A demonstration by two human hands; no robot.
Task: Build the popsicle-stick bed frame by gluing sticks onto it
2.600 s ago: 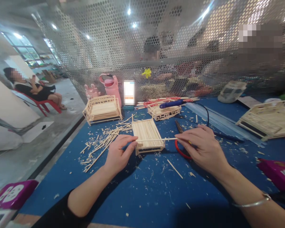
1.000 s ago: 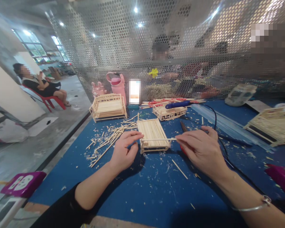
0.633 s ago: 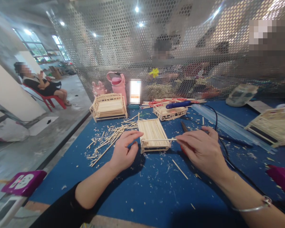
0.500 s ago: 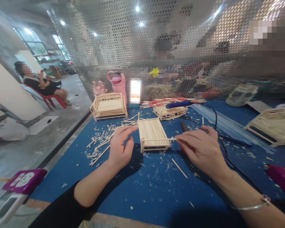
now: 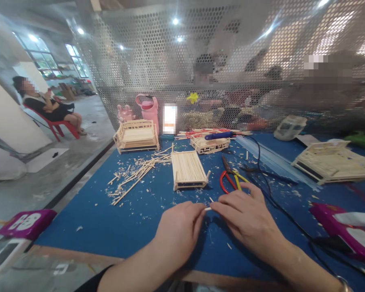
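My left hand (image 5: pixel 178 231) and my right hand (image 5: pixel 246 221) meet low over the blue table (image 5: pixel 134 221), close to its near edge. Both pinch the same thin wooden stick (image 5: pixel 207 208), of which only a short white piece shows between the fingertips. Beyond them lies a small slatted stick bed frame (image 5: pixel 187 170), untouched. Red-and-yellow handled pliers (image 5: pixel 229 178) lie just right of the frame, behind my right hand.
A heap of loose sticks (image 5: pixel 134 176) lies left of the frame. Finished stick models (image 5: pixel 136 136) (image 5: pixel 333 161) stand at the back left and right. A blue-handled tool (image 5: pixel 219 135) with a black cord, a pink bottle (image 5: pixel 147 109), purple boxes (image 5: pixel 26 223) and a perforated screen (image 5: pixel 200 61).
Both hands have pulled back from the bed frame toward the near edge, bringing the stick with them. My left hand came across to meet my right. The pliers are uncovered.
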